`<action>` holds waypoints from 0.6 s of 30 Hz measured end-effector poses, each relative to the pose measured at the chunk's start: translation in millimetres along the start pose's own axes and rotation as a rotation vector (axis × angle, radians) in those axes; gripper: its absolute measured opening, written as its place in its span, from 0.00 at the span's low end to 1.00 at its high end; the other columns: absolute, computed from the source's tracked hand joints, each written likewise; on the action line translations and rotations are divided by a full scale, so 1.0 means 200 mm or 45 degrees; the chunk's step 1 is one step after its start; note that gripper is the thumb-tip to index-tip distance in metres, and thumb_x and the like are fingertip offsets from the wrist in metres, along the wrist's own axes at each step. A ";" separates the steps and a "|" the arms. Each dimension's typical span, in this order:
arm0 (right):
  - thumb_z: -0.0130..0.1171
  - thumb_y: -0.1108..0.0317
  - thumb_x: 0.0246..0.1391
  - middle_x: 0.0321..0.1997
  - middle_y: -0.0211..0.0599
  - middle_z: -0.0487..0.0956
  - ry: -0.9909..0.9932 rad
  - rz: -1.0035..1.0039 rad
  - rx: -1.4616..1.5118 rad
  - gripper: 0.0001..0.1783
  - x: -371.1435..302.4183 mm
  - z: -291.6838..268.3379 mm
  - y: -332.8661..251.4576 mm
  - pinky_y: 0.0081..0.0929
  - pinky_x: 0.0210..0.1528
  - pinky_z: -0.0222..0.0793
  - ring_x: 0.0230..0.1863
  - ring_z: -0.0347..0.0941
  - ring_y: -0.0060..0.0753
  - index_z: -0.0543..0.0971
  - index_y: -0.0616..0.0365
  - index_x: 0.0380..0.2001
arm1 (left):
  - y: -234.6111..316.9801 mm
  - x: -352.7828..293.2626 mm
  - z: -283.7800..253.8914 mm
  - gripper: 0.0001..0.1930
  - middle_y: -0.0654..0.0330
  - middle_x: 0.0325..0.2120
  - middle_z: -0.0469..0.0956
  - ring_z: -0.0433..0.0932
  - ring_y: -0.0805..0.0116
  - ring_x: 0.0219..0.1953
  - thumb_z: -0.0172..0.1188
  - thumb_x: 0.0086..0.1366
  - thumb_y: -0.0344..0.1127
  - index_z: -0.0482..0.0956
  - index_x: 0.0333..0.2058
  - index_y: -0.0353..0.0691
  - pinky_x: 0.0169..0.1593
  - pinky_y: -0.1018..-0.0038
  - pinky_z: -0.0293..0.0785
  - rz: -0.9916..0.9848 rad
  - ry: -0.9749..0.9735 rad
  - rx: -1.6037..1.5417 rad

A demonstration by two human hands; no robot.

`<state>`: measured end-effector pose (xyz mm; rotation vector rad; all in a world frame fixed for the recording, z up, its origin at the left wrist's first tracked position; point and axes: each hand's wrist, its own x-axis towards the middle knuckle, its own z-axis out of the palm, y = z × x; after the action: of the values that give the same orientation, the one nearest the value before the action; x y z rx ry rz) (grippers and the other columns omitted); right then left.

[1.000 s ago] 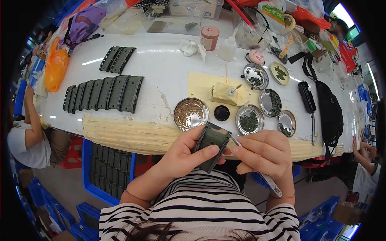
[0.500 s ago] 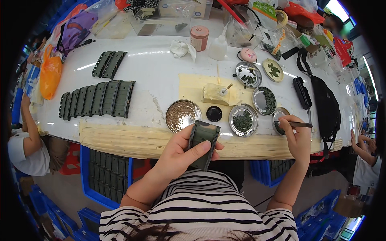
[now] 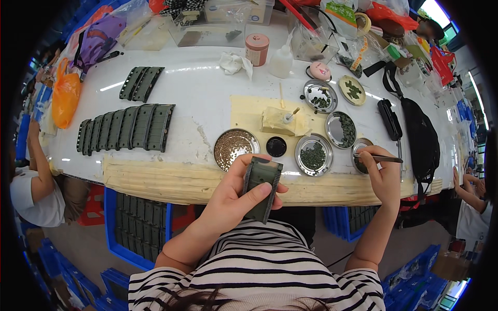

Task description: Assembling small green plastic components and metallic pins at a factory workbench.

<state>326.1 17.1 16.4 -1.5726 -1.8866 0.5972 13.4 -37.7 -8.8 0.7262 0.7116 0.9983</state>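
Note:
My left hand (image 3: 233,199) is closed around a dark green ribbed-edge panel (image 3: 261,181), thumb across its face, just in front of the table's padded edge. In my right hand (image 3: 383,179) is a pair of dark tweezers (image 3: 388,159), its tips hidden by the fingers and hand. That hand hovers at a small metal dish (image 3: 358,152), partly covered by it. Nearby stand a dish of small green pieces (image 3: 313,172), another green-filled dish (image 3: 335,143) and a dish of tan grains (image 3: 218,146). Between them sits a small round black pot (image 3: 276,146).
Similar green panels (image 3: 124,127) lie in a row at the left, with two more panels (image 3: 141,84) behind. A tape-wrapped block (image 3: 270,122) stands mid-table. A black bag (image 3: 419,135) lies right. Below the table is a blue crate (image 3: 110,223) of panels. Other people sit both sides.
My left hand and the panel have shifted very slightly downward. The right hand with the tweezers stays nearly in place at the small dish.

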 end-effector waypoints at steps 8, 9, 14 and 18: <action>0.53 0.72 0.60 0.27 0.37 0.79 0.234 -0.031 0.284 0.10 -0.01 -0.01 -0.03 0.19 0.32 0.66 0.30 0.72 0.20 0.80 0.68 0.34 | 0.00 -0.03 0.01 0.19 0.45 0.56 0.62 0.77 0.67 0.42 0.45 0.70 0.30 0.57 0.58 0.44 0.47 0.63 0.79 0.170 -0.063 -0.049; 0.51 0.73 0.60 0.27 0.38 0.79 0.343 -0.079 0.344 0.10 -0.02 0.00 -0.07 0.19 0.32 0.66 0.31 0.72 0.20 0.80 0.68 0.34 | 0.00 -0.02 0.01 0.16 0.45 0.56 0.62 0.76 0.67 0.42 0.45 0.71 0.32 0.59 0.55 0.42 0.48 0.63 0.79 0.140 -0.097 -0.044; 0.64 0.59 0.45 0.27 0.37 0.79 0.120 -0.714 0.408 0.17 -0.06 0.16 -0.40 0.27 0.36 0.66 0.29 0.70 0.36 0.83 0.63 0.33 | -0.01 0.02 0.03 0.14 0.54 0.56 0.63 0.76 0.72 0.41 0.40 0.74 0.40 0.68 0.42 0.36 0.50 0.70 0.77 -0.060 -0.199 -0.168; 0.69 0.61 0.38 0.29 0.28 0.78 -0.120 -0.857 0.359 0.20 -0.03 0.30 -0.53 0.28 0.37 0.65 0.31 0.70 0.34 0.83 0.56 0.37 | 0.02 0.02 0.04 0.18 0.52 0.40 0.72 0.76 0.67 0.40 0.36 0.74 0.46 0.66 0.40 0.36 0.48 0.69 0.78 -0.063 -0.301 -0.205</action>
<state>210.1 -6.5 45.7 -0.6751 -2.1247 0.5958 19.5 -34.5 -2.1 0.6690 0.4361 0.8954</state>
